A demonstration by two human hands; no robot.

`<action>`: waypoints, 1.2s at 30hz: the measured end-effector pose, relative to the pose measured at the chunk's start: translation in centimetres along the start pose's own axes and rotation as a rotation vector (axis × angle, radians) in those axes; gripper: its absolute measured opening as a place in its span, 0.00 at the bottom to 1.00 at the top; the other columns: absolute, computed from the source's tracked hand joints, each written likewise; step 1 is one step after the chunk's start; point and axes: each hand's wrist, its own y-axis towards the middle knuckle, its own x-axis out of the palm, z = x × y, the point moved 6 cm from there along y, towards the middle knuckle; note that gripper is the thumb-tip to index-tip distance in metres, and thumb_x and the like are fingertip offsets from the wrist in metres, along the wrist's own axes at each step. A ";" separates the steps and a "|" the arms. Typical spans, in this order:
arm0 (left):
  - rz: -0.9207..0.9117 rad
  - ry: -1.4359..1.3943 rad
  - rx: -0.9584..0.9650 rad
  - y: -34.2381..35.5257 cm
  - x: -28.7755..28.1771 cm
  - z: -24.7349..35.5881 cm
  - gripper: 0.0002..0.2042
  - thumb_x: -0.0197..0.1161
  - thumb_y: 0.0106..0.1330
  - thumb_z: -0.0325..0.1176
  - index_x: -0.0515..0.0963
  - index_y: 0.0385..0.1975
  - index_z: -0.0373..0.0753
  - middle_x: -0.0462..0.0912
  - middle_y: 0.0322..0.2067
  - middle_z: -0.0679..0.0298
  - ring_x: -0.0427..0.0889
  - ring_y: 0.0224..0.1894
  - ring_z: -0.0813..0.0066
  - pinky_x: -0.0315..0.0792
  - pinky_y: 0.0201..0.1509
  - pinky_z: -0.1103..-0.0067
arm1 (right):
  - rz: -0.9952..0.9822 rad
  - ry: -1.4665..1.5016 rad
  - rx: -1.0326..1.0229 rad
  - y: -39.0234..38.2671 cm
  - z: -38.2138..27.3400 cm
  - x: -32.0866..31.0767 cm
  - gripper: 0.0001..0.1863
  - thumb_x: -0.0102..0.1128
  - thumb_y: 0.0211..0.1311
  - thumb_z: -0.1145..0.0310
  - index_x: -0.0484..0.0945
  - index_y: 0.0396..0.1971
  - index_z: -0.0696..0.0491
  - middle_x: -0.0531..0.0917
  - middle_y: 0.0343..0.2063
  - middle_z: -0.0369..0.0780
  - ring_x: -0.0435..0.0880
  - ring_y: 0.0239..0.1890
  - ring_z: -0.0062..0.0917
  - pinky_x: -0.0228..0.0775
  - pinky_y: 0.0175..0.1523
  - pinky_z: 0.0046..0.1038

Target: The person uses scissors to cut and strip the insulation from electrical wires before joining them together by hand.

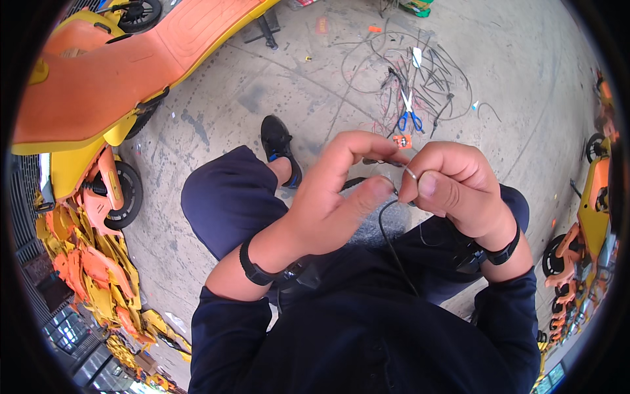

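Note:
My left hand (335, 210) is curled at the black cable (390, 238), thumb near the cable and index finger arched over it. My right hand (456, 187) pinches a thin, pale wire or strip (411, 173) between thumb and forefinger, close to my left fingertips. The exact joint between them is partly hidden by my fingers. The cable hangs down over my dark clothing. Behind it, between my knees, is crinkled bubble wrap (377, 230).
A yellow and orange vehicle (98, 85) stands at upper left, above piled body panels (98, 269). Blue-handled scissors (408, 119) and tangled black cables (433, 79) lie on the concrete floor (216, 92) ahead. More vehicles (584, 230) line the right edge.

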 end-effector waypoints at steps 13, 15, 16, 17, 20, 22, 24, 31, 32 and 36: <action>-0.093 0.366 0.042 0.1 -1.6 0.4 0.04 0.63 0.62 0.30 0.78 0.32 0.36 0.78 0.25 0.69 0.68 0.25 0.82 0.65 0.34 0.83 | -0.003 -0.025 0.000 0.2 0.0 -0.7 0.08 0.53 0.67 0.72 0.77 0.36 0.60 0.82 0.31 0.38 0.78 0.31 0.18 0.70 0.38 0.21; -0.119 0.406 0.070 0.1 -1.5 0.7 0.04 0.63 0.62 0.30 0.78 0.31 0.37 0.78 0.25 0.69 0.67 0.24 0.82 0.64 0.33 0.83 | -0.037 -0.105 0.005 0.1 0.0 -0.7 0.07 0.54 0.66 0.72 0.77 0.36 0.60 0.82 0.32 0.37 0.77 0.31 0.17 0.70 0.39 0.20; -0.089 0.357 -0.019 0.1 -1.6 0.6 0.04 0.63 0.62 0.29 0.78 0.31 0.36 0.77 0.24 0.69 0.69 0.25 0.81 0.65 0.35 0.83 | -0.041 -0.062 0.033 0.1 0.1 -0.6 0.07 0.54 0.66 0.73 0.78 0.36 0.60 0.82 0.32 0.36 0.77 0.31 0.16 0.70 0.38 0.19; -0.059 0.308 -0.108 0.0 -1.8 0.4 0.04 0.63 0.61 0.29 0.77 0.31 0.36 0.77 0.23 0.69 0.70 0.26 0.80 0.65 0.36 0.82 | -0.045 -0.018 0.061 0.1 0.2 -0.6 0.06 0.54 0.65 0.74 0.78 0.36 0.60 0.82 0.32 0.36 0.76 0.31 0.15 0.69 0.38 0.18; -0.021 0.282 -0.070 0.1 -1.8 0.3 0.04 0.63 0.61 0.29 0.77 0.31 0.36 0.77 0.24 0.68 0.72 0.29 0.77 0.66 0.37 0.81 | -0.027 -0.087 -0.003 0.2 0.3 -0.4 0.06 0.53 0.66 0.74 0.78 0.36 0.60 0.82 0.32 0.36 0.76 0.31 0.14 0.68 0.37 0.17; 0.102 0.362 0.045 0.6 -1.4 0.1 0.05 0.64 0.60 0.30 0.77 0.31 0.36 0.77 0.25 0.67 0.74 0.30 0.74 0.67 0.37 0.81 | -0.009 -0.078 0.008 0.3 0.6 -0.2 0.06 0.53 0.66 0.75 0.78 0.37 0.60 0.82 0.32 0.36 0.75 0.31 0.13 0.67 0.37 0.17; 0.225 0.442 0.160 0.7 -2.2 0.7 0.07 0.65 0.58 0.31 0.77 0.31 0.36 0.77 0.26 0.66 0.75 0.32 0.72 0.68 0.38 0.80 | 0.009 -0.068 0.017 0.4 0.9 0.0 0.06 0.52 0.66 0.76 0.77 0.37 0.60 0.81 0.32 0.36 0.75 0.32 0.13 0.67 0.38 0.16; -0.126 0.813 0.402 0.1 0.1 1.6 0.16 0.67 0.54 0.45 0.73 0.27 0.38 0.75 0.25 0.61 0.75 0.26 0.60 0.69 0.28 0.72 | 0.102 -0.455 -0.284 0.7 0.8 0.5 0.06 0.51 0.63 0.80 0.76 0.36 0.59 0.80 0.28 0.38 0.76 0.28 0.17 0.67 0.33 0.19; -0.139 0.885 0.403 0.2 0.2 1.5 0.14 0.66 0.55 0.43 0.73 0.26 0.38 0.74 0.24 0.61 0.75 0.25 0.61 0.68 0.27 0.72 | 0.103 -0.533 -0.285 0.7 0.7 0.6 0.06 0.51 0.62 0.81 0.76 0.36 0.59 0.80 0.27 0.38 0.77 0.26 0.18 0.67 0.31 0.20; -0.202 0.967 0.381 0.1 0.3 1.2 0.08 0.63 0.57 0.35 0.72 0.24 0.38 0.72 0.22 0.61 0.73 0.23 0.62 0.66 0.24 0.72 | 0.061 -0.677 -0.226 0.5 0.4 0.8 0.06 0.51 0.61 0.82 0.76 0.35 0.59 0.79 0.27 0.39 0.77 0.25 0.21 0.67 0.30 0.21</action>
